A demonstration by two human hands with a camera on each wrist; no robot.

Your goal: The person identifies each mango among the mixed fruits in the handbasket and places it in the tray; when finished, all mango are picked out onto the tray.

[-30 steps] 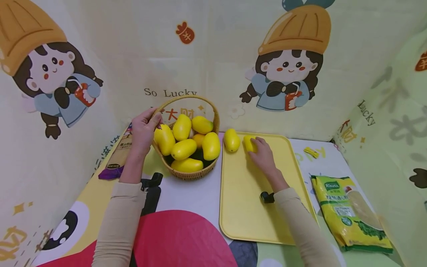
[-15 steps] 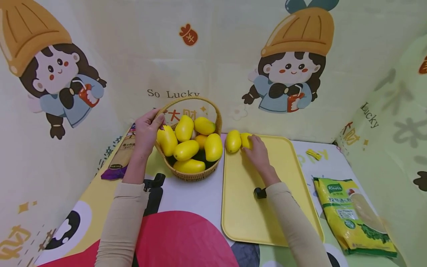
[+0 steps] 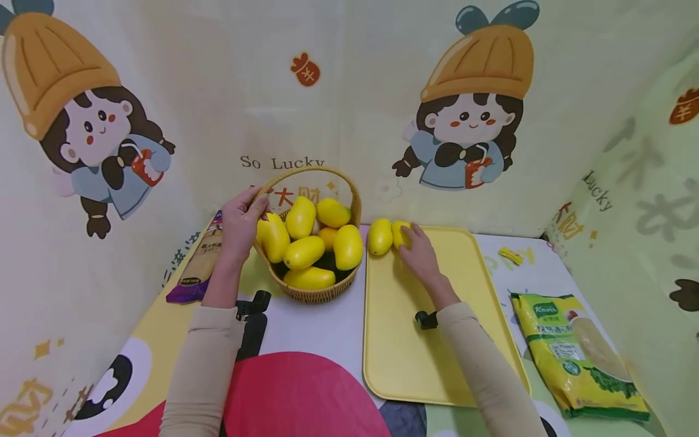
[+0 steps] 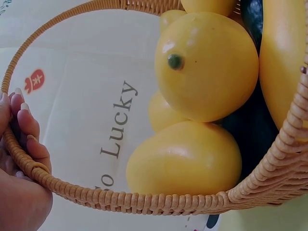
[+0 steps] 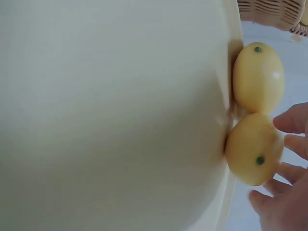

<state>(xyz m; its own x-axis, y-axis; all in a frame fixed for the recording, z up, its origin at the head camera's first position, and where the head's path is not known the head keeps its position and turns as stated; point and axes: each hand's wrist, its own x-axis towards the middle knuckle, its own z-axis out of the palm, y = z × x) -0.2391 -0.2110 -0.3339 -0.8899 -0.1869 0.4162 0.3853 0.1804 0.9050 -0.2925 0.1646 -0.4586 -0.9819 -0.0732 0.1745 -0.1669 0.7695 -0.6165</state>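
Now gap closed: right mango (image 5: 252,149) touches left mango (image 5: 260,77), far-left corner of tray (image 3: 409,358) | right hand (image 3: 422,255): fingers loosely spread around former | left hand (image 3: 238,221): curled round basket handle (image 4: 91,195) | placement looks nearly settled

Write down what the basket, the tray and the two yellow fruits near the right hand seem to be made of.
Basket: woven wicker, perhaps rattan or an imitation, low sheen; ridged strands show. Tray: probably moulded plastic, smooth; uniform yellow, rounded corners. Two yellow fruits: smooth, glossy skin with highlights; real or plastic, I can't tell.
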